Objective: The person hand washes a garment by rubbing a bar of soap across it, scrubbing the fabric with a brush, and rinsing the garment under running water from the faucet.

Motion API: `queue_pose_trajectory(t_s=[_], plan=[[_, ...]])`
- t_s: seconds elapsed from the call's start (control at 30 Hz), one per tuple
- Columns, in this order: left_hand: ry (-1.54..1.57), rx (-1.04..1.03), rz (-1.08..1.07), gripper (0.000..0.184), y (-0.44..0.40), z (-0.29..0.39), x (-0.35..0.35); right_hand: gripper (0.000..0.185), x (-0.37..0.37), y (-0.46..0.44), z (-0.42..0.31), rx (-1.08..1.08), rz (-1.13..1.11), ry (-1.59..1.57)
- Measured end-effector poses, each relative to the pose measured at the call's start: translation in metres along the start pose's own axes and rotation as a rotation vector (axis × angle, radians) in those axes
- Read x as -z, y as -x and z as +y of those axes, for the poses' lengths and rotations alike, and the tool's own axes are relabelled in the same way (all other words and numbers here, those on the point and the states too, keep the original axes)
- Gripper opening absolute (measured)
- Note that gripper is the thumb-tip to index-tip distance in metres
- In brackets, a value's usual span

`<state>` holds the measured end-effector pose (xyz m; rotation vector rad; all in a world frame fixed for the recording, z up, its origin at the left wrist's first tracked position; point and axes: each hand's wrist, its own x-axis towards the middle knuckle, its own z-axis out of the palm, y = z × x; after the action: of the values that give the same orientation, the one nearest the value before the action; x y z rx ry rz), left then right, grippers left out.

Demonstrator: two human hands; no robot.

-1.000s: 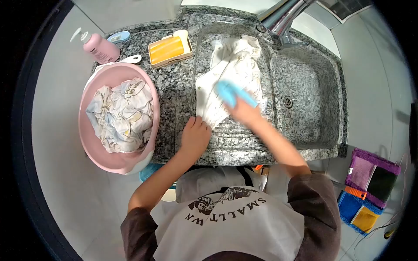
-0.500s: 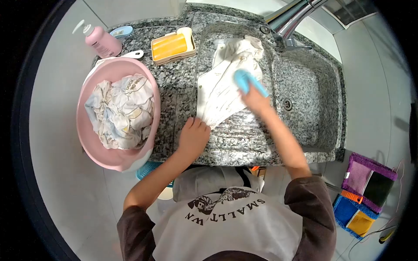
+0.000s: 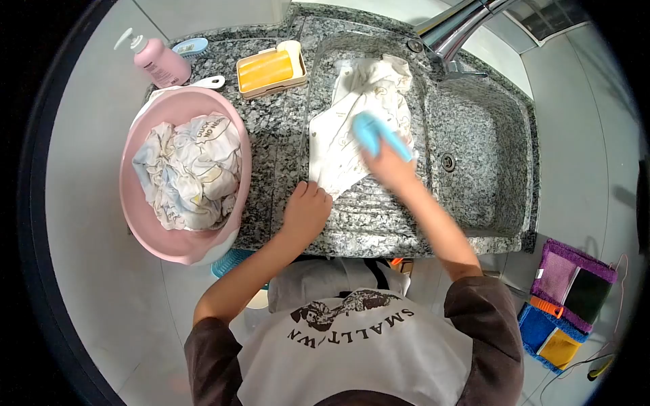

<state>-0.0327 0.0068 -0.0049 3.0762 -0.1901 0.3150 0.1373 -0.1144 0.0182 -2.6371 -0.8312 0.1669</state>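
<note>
A white printed garment (image 3: pixel 378 89) lies spread over the ridged stone washboard (image 3: pixel 386 213) on the left side of the sink. My left hand (image 3: pixel 307 211) is closed on its near-left corner, fingers curled over the cloth. My right hand (image 3: pixel 391 166) grips a light blue scrub brush (image 3: pixel 380 133), slightly blurred by motion. The brush is on the middle of the garment; its bristles are hidden underneath.
To the left, a pink basin (image 3: pixel 135 220) holds crumpled printed clothes (image 3: pixel 193 172). Behind it are a pink pump bottle (image 3: pixel 162 62) and a blue brush (image 3: pixel 190 47). Yellow soap (image 3: pixel 265 71) sits in a box. A faucet (image 3: pixel 460 37) overhangs the sink basin (image 3: pixel 484 135).
The brush in my right hand has moved a little to the left across the garment. My left hand stays at the garment's corner.
</note>
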Motion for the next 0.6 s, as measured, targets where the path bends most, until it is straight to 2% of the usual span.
queue_pose_trajectory(t_s=[0.03,0.1,0.17,0.2,0.23,0.3,0.33,0.37,0.43,0.5,0.53,0.57,0.6], plan=[[-0.007,-0.001,0.012,0.007,0.000,0.000,-0.001,0.043,-0.017,0.017,-0.006,0.211,-0.068,-0.005],[0.014,0.017,-0.011,0.007,0.000,-0.001,-0.001,0.042,-0.035,0.029,-0.006,0.267,-0.072,-0.057],[0.036,0.030,-0.045,0.008,0.004,-0.001,0.001,0.043,-0.004,-0.010,0.010,-0.104,-0.100,-0.030],[0.032,0.024,-0.008,0.008,0.005,0.000,0.002,0.045,-0.018,-0.028,0.047,-0.037,0.079,0.070],[0.030,0.015,0.034,0.008,0.005,0.001,0.003,0.050,-0.008,-0.038,0.056,-0.065,0.061,0.202],[0.023,0.017,0.018,0.008,0.003,0.002,0.005,0.050,-0.015,-0.034,0.045,-0.038,0.083,0.170],[0.017,0.031,0.002,0.008,0.004,0.003,0.005,0.049,-0.013,-0.011,0.011,-0.029,0.059,0.017],[0.021,0.033,0.001,0.008,0.005,0.004,0.003,0.048,-0.015,0.010,-0.011,0.209,0.033,-0.080],[0.029,0.020,-0.039,0.007,0.005,0.002,-0.001,0.046,-0.025,0.032,-0.023,0.283,-0.134,0.036],[0.030,0.024,-0.036,0.006,0.004,0.003,0.000,0.052,-0.051,-0.011,0.032,0.080,0.081,-0.080],[0.024,0.029,-0.031,0.006,0.004,0.003,0.001,0.052,-0.044,-0.025,0.049,-0.055,0.138,0.088],[0.025,0.024,-0.036,0.006,0.004,0.004,0.003,0.051,-0.018,-0.037,0.057,-0.071,0.058,0.136],[0.085,0.064,-0.047,0.007,0.000,0.005,0.003,0.051,-0.011,-0.044,0.065,-0.022,0.155,0.237]])
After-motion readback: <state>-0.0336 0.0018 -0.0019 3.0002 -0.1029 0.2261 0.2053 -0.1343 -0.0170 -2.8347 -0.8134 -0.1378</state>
